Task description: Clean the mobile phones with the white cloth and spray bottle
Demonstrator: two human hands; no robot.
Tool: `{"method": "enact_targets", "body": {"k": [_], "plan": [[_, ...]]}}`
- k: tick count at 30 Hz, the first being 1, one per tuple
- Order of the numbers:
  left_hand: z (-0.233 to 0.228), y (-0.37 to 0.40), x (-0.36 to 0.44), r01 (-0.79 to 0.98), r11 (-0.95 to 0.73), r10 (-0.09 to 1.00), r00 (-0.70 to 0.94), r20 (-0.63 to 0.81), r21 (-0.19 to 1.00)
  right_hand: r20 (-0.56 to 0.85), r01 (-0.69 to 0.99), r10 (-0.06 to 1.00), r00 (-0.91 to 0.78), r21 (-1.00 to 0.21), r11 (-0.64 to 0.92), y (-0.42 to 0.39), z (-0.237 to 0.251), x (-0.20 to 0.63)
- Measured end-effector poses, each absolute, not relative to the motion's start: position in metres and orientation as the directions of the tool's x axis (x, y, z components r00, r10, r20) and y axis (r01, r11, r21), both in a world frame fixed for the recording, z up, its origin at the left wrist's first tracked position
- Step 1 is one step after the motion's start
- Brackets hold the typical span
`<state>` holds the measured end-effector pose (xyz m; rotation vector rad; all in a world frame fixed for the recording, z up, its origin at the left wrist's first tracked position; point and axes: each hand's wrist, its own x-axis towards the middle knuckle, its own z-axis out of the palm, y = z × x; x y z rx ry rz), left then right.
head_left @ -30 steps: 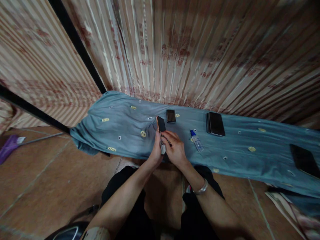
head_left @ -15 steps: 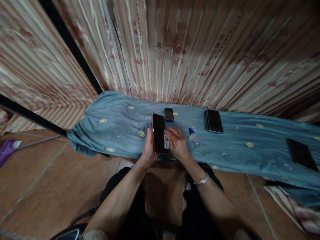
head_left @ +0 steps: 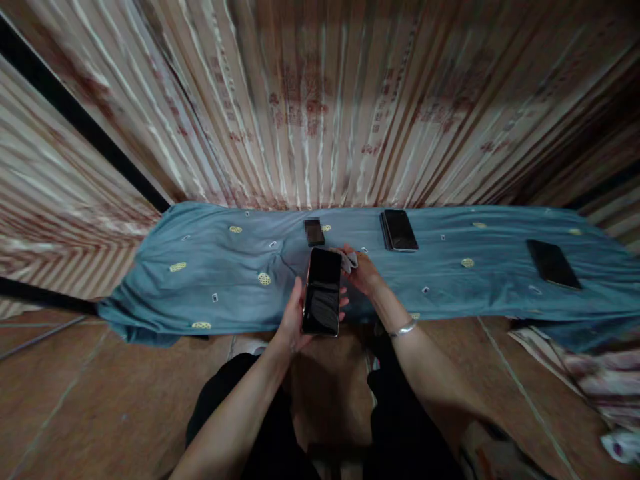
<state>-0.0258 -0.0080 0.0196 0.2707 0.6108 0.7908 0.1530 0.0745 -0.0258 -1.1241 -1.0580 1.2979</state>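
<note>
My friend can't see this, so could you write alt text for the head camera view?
A person's left hand holds a dark phone screen-up while the right hand pinches a small white cloth beside it. Three more phones lie on a blue sheet beyond.

Left hand (head_left: 295, 320) grips phone (head_left: 323, 291); right hand (head_left: 364, 273) pinches cloth (head_left: 349, 260)

You can read no text here: the red marks printed on the striped curtain (head_left: 300, 100) are too blurred, and the phone (head_left: 323, 291) shows a dark screen.
</note>
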Motion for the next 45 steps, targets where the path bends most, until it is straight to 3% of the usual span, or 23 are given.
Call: {"method": "enact_targets", "body": {"k": [7, 13, 16, 20, 25, 28, 32, 37, 40, 43, 45], "plan": [[0.012, -0.016, -0.017, -0.523, 0.742, 0.670, 0.596, -0.443, 0.419, -0.042, -0.191, 0.999, -0.001, -0.981, -0.042, 0.064, -0.011, 0.168], [0.005, -0.012, -0.014, -0.535, 0.734, 0.677, 0.525, -0.516, 0.418, 0.126, 0.002, 0.992, -0.009, -0.992, 0.126, 0.046, 0.004, 0.182], [0.002, -0.007, -0.013, -0.572, 0.697, 0.709, 0.458, -0.537, 0.432, 0.255, 0.187, 0.966, -0.052, -0.947, 0.260, 0.029, 0.014, 0.183], [0.006, -0.001, -0.011, -0.620, 0.657, 0.734, 0.397, -0.552, 0.429, 0.452, 0.402, 0.884, -0.122, -0.791, 0.460, 0.001, 0.025, 0.172], [0.015, 0.006, -0.008, -0.707, 0.546, 0.784, 0.242, -0.571, 0.450, 0.623, 0.609, 0.714, -0.321, -0.441, 0.659, -0.028, 0.025, 0.153], [0.021, 0.008, -0.008, -0.719, 0.534, 0.786, 0.228, -0.574, 0.445, 0.675, 0.663, 0.625, -0.393, -0.263, 0.701, -0.035, 0.021, 0.146], [0.029, 0.008, -0.007, -0.732, 0.540, 0.781, 0.251, -0.571, 0.416, 0.675, 0.659, 0.574, -0.463, -0.171, 0.732, -0.037, 0.016, 0.146], [0.026, 0.009, -0.008, -0.758, 0.535, 0.787, 0.286, -0.547, 0.374, 0.634, 0.648, 0.573, -0.519, -0.145, 0.747, -0.039, 0.014, 0.145], [0.020, 0.012, -0.011, -0.769, 0.529, 0.799, 0.307, -0.517, 0.360, 0.643, 0.619, 0.573, -0.509, -0.189, 0.763, -0.039, 0.014, 0.143], [0.018, 0.014, -0.014, -0.776, 0.517, 0.804, 0.296, -0.516, 0.360, 0.649, 0.595, 0.635, -0.419, -0.332, 0.732, -0.036, 0.014, 0.147], [0.019, 0.015, -0.016, -0.782, 0.506, 0.804, 0.275, -0.528, 0.363, 0.609, 0.589, 0.730, -0.310, -0.480, 0.651, -0.030, 0.015, 0.155]]}}
